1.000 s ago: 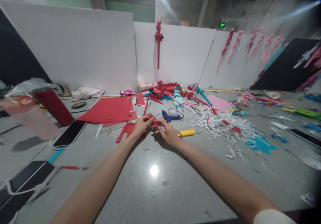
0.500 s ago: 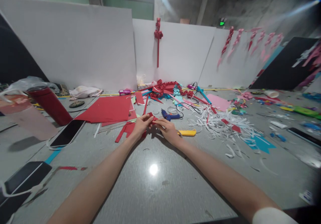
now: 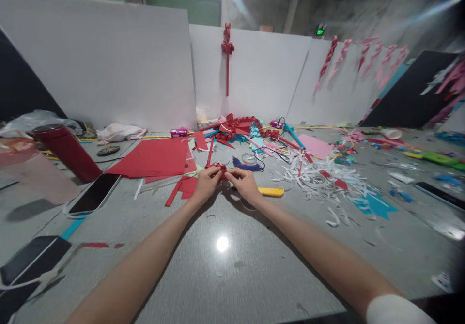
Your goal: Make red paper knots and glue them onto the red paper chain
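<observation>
Between my two hands, a small folded piece of red paper (image 3: 223, 171) is held just above the grey table (image 3: 232, 275). My left hand (image 3: 209, 182) pinches its left side, fingers closed. On the other side, my right hand (image 3: 245, 183) has thumb and fingertips closed at the paper's right edge. Behind the hands lies a blue glue gun (image 3: 246, 164). A yellow utility knife (image 3: 271, 192) rests beside my right hand. Red paper strips (image 3: 174, 191) and a large red paper sheet (image 3: 154, 157) lie left of my left hand.
Several red and turquoise paper twists (image 3: 247, 125) are heaped at the back. White paper shreds (image 3: 312, 176) spread to the right. A phone (image 3: 95, 195), a red flask (image 3: 69, 152) and a pink cup (image 3: 39, 174) stand or lie left. White boards (image 3: 254, 72) close off the rear.
My fingers have shifted on the red paper: the right hand has turned more upright and its fingertips are drawn in closer. The view has moved slightly.
</observation>
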{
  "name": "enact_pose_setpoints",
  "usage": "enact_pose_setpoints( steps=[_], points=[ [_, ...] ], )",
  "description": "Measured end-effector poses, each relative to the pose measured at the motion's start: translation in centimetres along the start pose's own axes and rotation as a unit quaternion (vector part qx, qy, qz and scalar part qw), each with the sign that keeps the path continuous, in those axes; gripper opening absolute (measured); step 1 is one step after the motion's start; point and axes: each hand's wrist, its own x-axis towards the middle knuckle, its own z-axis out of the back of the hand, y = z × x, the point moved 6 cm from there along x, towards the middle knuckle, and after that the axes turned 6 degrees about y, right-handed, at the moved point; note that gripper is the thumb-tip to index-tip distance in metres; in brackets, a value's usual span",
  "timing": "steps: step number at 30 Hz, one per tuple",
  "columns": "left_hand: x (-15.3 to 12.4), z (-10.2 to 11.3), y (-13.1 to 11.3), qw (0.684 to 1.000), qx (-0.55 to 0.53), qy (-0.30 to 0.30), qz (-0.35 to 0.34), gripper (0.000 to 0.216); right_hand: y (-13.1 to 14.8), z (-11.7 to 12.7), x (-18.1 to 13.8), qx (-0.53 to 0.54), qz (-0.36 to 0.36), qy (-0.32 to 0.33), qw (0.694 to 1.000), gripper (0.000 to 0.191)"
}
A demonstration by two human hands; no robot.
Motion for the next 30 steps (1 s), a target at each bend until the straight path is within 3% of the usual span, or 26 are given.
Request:
enact_pose_setpoints(
  steps=[6,14,22,30],
  points=[
    [-0.2,0.1,-0.7,0.998,0.039,-0.027,-0.041,0.025,-0.6,0.0,0.8,0.041,-0.041,0.0,0.998,0.026],
    [-0.4,-0.5,-1.6,0.989,0.107,0.009,-0.101,0.029,-0.6,0.3,1.0,0.045,-0.05,0.007,0.998,0.024],
    [-0.6,-0.9,-2.2,0.985,0.136,0.017,-0.105,0.024,-0.7,0.3,1.0,0.054,-0.049,0.005,0.997,0.025],
    [-1.0,-1.1,-2.2,0.98,0.138,0.053,-0.134,0.033,-1.0,0.5,0.9,0.06,-0.054,-0.011,0.997,0.025]
  ],
)
